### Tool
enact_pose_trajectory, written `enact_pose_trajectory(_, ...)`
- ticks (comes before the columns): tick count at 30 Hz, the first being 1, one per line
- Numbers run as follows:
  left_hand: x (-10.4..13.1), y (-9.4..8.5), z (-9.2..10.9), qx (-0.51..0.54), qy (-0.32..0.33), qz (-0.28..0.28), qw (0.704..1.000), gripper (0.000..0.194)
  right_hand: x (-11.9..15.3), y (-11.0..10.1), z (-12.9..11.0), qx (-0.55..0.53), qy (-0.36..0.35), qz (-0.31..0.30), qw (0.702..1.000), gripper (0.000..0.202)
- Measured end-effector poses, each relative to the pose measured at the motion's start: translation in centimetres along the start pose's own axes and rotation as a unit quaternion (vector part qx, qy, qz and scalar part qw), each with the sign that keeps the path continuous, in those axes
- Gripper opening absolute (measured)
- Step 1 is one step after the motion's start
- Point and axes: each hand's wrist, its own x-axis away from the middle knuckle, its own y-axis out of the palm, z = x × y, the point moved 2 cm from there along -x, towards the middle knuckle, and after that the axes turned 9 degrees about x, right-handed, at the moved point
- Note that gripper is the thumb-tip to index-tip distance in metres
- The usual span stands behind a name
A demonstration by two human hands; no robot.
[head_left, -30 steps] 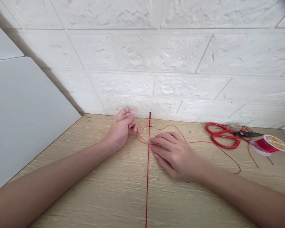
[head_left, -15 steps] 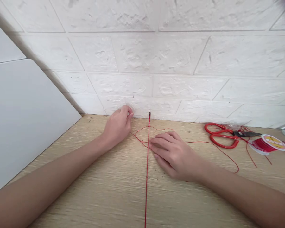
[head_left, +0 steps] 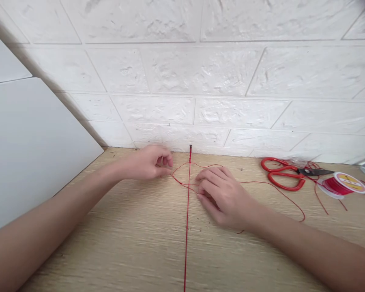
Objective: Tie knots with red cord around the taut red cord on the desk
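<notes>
1. The red cord [head_left: 186,227] runs taut down the middle of the surface [head_left: 134,251], between the two hands and apart from both.
2. Its upper end, twisted or knotted, meets a small dark nail [head_left: 190,146] at the foot of the wall [head_left: 170,71].
3. A thin red thread [head_left: 174,170] loops out left of the cord and crosses it, its bend just beside the left thumb.
4. The left hand [head_left: 149,163] is loosely spread, thumb apart from curled fingers.
5. The right hand [head_left: 225,198] lies right of the cord, fingers bent, fingertips at the thread; whether they pinch it, I cannot tell.
6. Farther right lie red-handled scissors [head_left: 287,180] and a spool [head_left: 337,185] of red thread.
7. A pale panel [head_left: 33,154] stands at far left.
</notes>
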Motion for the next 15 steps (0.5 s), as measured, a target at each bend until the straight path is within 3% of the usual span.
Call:
enact_pose_trajectory(4, 0.3, -0.2, -1.1, -0.002, -0.038, -0.062, 0.997, 0.010, 0.0, 0.1, 0.1, -0.013, 0.011, 0.001, 1.000, 0.005)
enact_pose_trajectory(8, 0.2, 0.0, -1.0, 0.007, -0.019, -0.043, 0.999, 0.012, 0.1, 0.0, 0.1, -0.024, 0.013, 0.009, 1.000, 0.006)
enact_pose_trajectory(12, -0.2, 0.8, -1.4, -0.068, 0.037, 0.043, 0.996, 0.016, 0.1, -0.2, 0.1, -0.030, 0.025, 0.016, 0.999, 0.010)
enact_pose_trajectory(15, -0.3, 1.6, -2.2, -0.149, 0.101, 0.130, 0.975, 0.017, 0.1, -0.2, 0.2, -0.029, 0.037, 0.012, 0.999, 0.012)
